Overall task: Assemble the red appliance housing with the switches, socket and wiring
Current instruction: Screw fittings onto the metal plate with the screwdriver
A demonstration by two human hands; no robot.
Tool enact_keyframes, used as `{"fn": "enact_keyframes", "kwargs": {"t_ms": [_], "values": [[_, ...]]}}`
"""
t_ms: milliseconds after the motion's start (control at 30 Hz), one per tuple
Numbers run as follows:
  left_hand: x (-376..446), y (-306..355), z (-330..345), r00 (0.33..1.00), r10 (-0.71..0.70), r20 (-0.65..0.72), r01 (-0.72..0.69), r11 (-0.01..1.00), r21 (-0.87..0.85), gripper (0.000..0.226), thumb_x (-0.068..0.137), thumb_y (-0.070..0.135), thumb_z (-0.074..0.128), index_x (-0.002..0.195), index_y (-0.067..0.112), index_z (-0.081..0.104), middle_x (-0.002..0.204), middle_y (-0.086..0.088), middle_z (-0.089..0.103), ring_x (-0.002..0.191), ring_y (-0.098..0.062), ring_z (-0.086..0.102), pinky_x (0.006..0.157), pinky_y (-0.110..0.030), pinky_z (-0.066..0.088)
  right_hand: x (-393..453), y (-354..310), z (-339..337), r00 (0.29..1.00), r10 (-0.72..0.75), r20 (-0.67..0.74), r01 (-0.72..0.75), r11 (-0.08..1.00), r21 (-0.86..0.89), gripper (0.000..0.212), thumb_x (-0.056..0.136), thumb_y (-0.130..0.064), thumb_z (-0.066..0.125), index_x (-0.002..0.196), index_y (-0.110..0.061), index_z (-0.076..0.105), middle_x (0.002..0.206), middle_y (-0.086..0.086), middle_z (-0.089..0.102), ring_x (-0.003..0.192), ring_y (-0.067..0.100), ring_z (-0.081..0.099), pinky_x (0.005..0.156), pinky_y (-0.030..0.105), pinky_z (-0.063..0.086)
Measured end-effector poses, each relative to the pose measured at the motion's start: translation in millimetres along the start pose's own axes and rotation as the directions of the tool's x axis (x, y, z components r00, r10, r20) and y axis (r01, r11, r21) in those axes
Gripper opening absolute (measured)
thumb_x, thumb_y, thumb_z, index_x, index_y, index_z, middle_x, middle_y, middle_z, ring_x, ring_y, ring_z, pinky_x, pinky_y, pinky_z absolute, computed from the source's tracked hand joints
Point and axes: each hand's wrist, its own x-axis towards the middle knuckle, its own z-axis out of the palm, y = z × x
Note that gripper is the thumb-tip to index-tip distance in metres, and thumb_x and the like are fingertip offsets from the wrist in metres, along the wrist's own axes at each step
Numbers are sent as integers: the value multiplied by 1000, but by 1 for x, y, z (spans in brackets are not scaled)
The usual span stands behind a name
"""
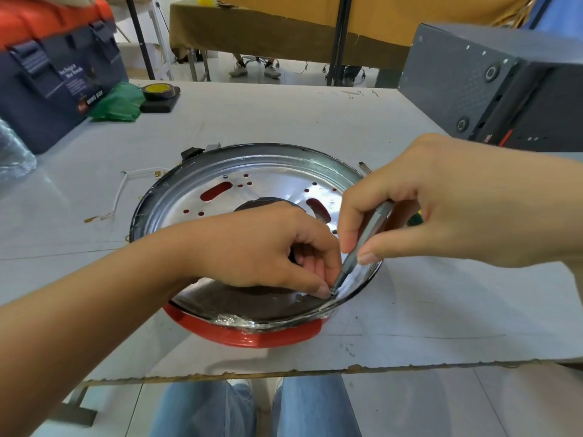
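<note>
I am steadying a small screw [332,291] with my left hand [268,247] pinching it, my right hand [419,200] gripping the screwdriver [362,238]. The red appliance housing [252,337] is lying on the table [284,121] under its metal plate [274,181]; loose white wiring [121,190], probably unconnected, is waiting beside it

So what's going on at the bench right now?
A person is working on the round red housing, which lies on the white table. The right hand holds a screwdriver slanted down to the shiny metal plate inside it. The left hand pinches a small screw at the tip, near the front rim. A loose white wire lies to the left.
</note>
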Motion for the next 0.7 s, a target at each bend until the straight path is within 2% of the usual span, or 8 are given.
{"fn": "enact_keyframes", "kwargs": {"t_ms": [100,200,333,400,500,533,600,700], "values": [[0,0,0,1000,4,-12,-4,1000,4,23,81,16,72,76,35,60,70,4,66,69,-13,63,71,-21,49,1,-2,-1,1000,6,7,-5,999,-33,15,67,-41,61,75,-35,71,72,-22,68,72,-11,61,67,4,41],[0,0,0,1000,8,-15,-8,1000,18,26,81,17,73,74,37,59,70,6,66,70,-11,63,72,-21,49,4,-6,0,999,32,29,-32,999,8,12,68,-40,61,70,-31,70,57,-18,66,57,-10,61,55,1,39],[0,-2,0,1000,-2,-15,2,1000,27,6,81,16,72,79,16,67,71,0,67,70,-15,64,73,-32,51,9,-10,4,995,100,27,-99,994,-34,25,70,-49,55,61,-27,60,49,-15,62,44,-4,58,51,5,41],[0,-2,0,1000,5,-11,-4,1000,21,7,82,15,72,79,16,65,71,-2,68,71,-17,65,74,-33,51,11,-12,5,994,109,11,-107,986,-124,34,69,-56,47,57,-26,54,44,-19,59,45,-5,55,52,7,40],[-2,0,0,1000,15,-20,-15,1000,17,23,81,16,72,72,31,57,69,-1,67,68,-14,64,71,-23,48,16,-17,6,997,71,22,-63,960,-273,40,69,-62,36,55,-25,47,61,-55,38,66,-15,50,48,18,38],[-2,0,0,1000,17,-23,-17,1000,20,27,81,16,72,71,34,55,69,-1,66,68,-13,63,70,-21,47,17,-17,6,998,53,36,-40,955,-293,40,69,-61,36,57,-25,47,70,-60,31,72,-17,48,48,18,37],[-3,1,0,1000,2,-19,-1,1000,31,23,81,15,72,72,31,58,70,0,67,69,-13,64,71,-23,48,17,-16,6,998,16,66,4,958,-286,35,72,-58,42,62,-27,51,82,-59,32,77,-16,46,56,17,40],[-3,1,-1,1000,-23,1,23,999,45,10,82,14,71,79,20,63,70,2,65,68,-11,62,71,-20,47,15,-14,3,991,12,136,22,970,-242,18,70,-50,51,74,-33,56,85,-56,37,80,-23,44,70,4,35]]}}
